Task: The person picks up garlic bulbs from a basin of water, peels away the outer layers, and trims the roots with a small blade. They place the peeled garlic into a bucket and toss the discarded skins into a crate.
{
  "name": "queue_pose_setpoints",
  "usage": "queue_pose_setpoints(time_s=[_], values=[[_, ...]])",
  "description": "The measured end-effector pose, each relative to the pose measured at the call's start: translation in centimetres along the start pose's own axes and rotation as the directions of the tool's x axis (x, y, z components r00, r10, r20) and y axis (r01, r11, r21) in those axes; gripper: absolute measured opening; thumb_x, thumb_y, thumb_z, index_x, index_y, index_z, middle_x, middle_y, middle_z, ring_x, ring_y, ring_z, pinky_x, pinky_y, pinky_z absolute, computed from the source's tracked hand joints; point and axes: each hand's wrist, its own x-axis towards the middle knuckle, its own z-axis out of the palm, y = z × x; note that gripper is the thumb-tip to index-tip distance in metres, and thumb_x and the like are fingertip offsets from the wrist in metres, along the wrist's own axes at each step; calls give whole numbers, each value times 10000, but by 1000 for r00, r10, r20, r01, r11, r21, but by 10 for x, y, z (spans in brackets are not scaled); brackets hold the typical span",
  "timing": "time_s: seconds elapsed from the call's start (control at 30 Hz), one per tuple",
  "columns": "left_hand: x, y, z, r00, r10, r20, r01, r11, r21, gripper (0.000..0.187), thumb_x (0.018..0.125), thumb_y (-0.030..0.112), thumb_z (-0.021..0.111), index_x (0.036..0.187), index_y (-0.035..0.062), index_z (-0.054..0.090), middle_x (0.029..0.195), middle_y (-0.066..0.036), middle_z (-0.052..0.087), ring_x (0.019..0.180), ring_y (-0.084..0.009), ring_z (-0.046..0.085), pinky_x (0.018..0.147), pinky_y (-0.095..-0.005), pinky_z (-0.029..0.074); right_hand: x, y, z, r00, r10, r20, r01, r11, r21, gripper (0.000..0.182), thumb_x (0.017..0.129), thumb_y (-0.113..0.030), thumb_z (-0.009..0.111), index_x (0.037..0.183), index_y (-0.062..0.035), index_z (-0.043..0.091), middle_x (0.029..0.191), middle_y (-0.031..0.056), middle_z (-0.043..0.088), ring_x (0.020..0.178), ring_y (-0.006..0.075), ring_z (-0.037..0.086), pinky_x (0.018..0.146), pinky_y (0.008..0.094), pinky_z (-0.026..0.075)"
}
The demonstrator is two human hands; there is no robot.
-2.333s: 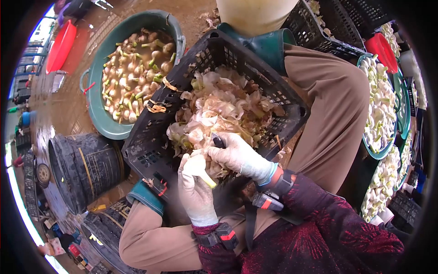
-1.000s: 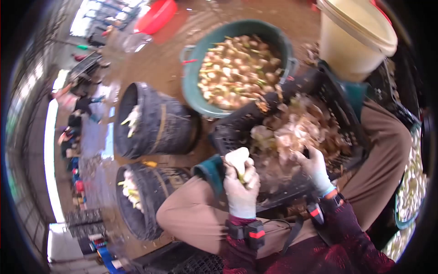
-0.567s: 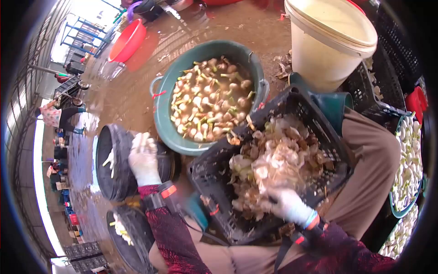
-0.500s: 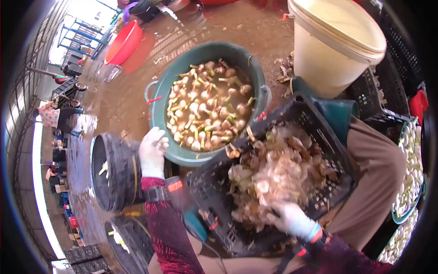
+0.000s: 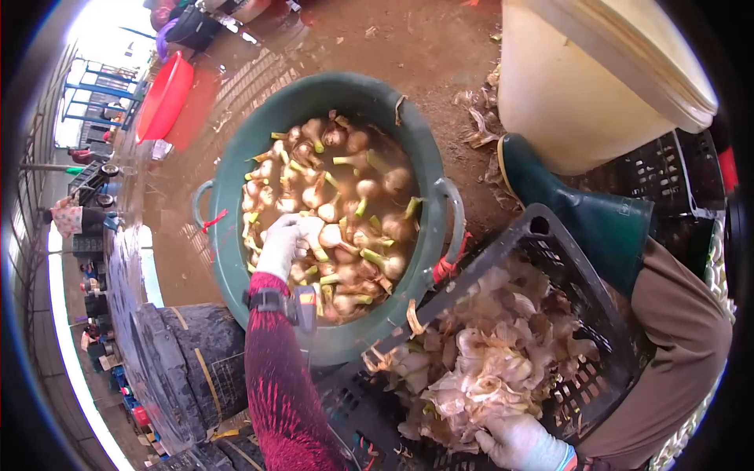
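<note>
My left hand (image 5: 281,250), in a white glove, reaches into the green tub (image 5: 236,125). Its fingers close on a garlic bulb (image 5: 312,229) among many other bulbs with short green stems in murky water. My right hand (image 5: 518,443), gloved too, is low in the view at the near side of a heap of papery garlic skins (image 5: 479,353). Its fingers are curled in; whatever they hold, if anything, is hidden. The skins lie in a black plastic crate (image 5: 613,314) in front of me.
A large cream bucket (image 5: 581,94) stands at upper right beside a green rubber boot (image 5: 581,200). Black buckets (image 5: 196,361) stand left of my left arm. A red basin (image 5: 166,98) lies farther off on the wet brown floor. A person (image 5: 69,218) is at far left.
My left hand has moved from outside the tub's rim to the bulbs in it. My right hand appears lower, still by the skins. The view has shifted, with the tub appearing larger.
</note>
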Motion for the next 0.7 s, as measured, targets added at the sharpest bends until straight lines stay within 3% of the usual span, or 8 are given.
queue_pose_setpoints(time_s=[0.13,0.27,0.33,0.4,0.43,0.47,0.53,0.7], values=[[-126,35,18,954,298,-41,-268,781,-564,294,847,46,583,1133,20,520,892,-79,615,710,-151,630,575,-244,536,-11,-5,-9,981,-186,-62,188,981,39,225,931,-269,539,956,-46,551,814,180,594,785,381,608,692,429,500],[-256,23,77,923,349,-165,-339,528,-778,436,840,-33,583,1261,-8,474,1072,-107,585,876,-154,618,712,-264,558,-15,-28,-12,871,-340,-355,401,909,113,413,928,-258,537,1298,-82,485,956,189,640,816,382,627,708,443,503],[-310,-2,114,931,332,-149,-297,458,-838,511,836,-101,574,1323,-26,439,1154,-101,560,963,-179,604,744,-255,554,-18,-35,-16,910,-310,-277,346,934,93,486,928,-264,533,1378,-118,422,940,185,653,773,381,634,682,444,505],[-355,-30,139,945,315,-85,-266,595,-758,475,862,-78,556,1320,-28,442,1134,-102,561,971,-187,596,776,-278,547,-25,-36,-14,920,-312,-236,319,948,-9,488,927,-278,528,1377,-123,418,885,185,658,735,373,640,647,446,507],[-375,-38,149,963,269,-34,-157,451,-879,403,883,-35,546,1277,-34,466,1113,-106,570,966,-197,594,791,-293,535,-26,-30,-7,905,-360,-229,351,933,-81,469,932,-282,518,1365,-125,430,852,183,657,724,374,641,631,449,506],[-385,-50,156,956,293,-29,-178,497,-849,347,895,8,548,1235,-26,488,1103,-105,581,957,-209,599,795,-302,524,-27,-22,1,886,-409,-218,384,911,-150,450,937,-286,509,1353,-128,441,819,182,656,713,374,642,615,452,504],[-408,-65,172,970,165,-180,-242,556,-795,333,884,36,587,1201,-17,501,1094,-102,588,951,-208,604,776,-300,529,-37,-11,12,896,-409,-170,376,905,-198,394,942,-270,494,1314,-144,474,735,151,647,653,341,644,566,436,498],[-433,-86,187,961,77,-265,-262,559,-787,354,806,-1,658,1137,-29,535,1091,-113,600,932,-195,614,771,-285,531,-49,3,34,891,-442,-100,398,869,-294,342,942,-252,489,1252,-109,513,671,106,628,563,265,626,503,387,481]])
